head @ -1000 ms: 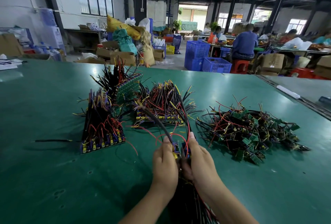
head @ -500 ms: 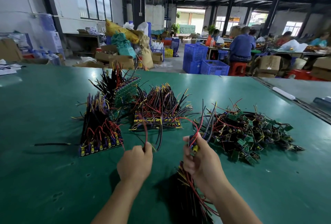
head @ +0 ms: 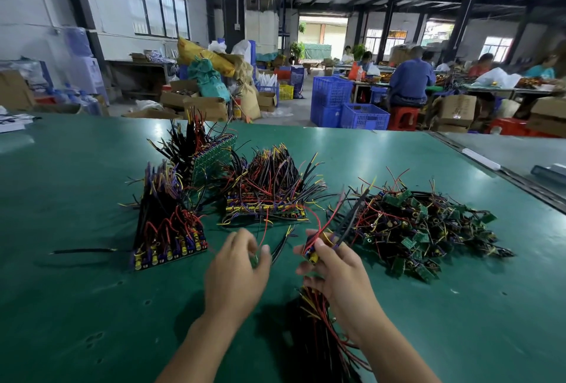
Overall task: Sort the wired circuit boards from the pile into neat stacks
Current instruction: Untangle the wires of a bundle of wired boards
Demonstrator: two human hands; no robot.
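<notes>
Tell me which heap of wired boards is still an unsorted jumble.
The rightmost heap, beside the right hand: its green boards lie tangled at all angles, while the left stack, back stack and middle stack are lined up.

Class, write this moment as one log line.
left hand: among loose wires, grip unclear | right hand: holds wired board | pile: at right

On the table [head: 76,306], a left stack [head: 170,229] stands before a back stack [head: 211,153], a middle stack [head: 266,192] to their right, the pile [head: 422,229] farthest right. In front, the left hand [head: 235,272] is beside the right hand [head: 337,269], which holds a board [head: 312,252]. A bundle [head: 318,321] lies under the right wrist.
</notes>
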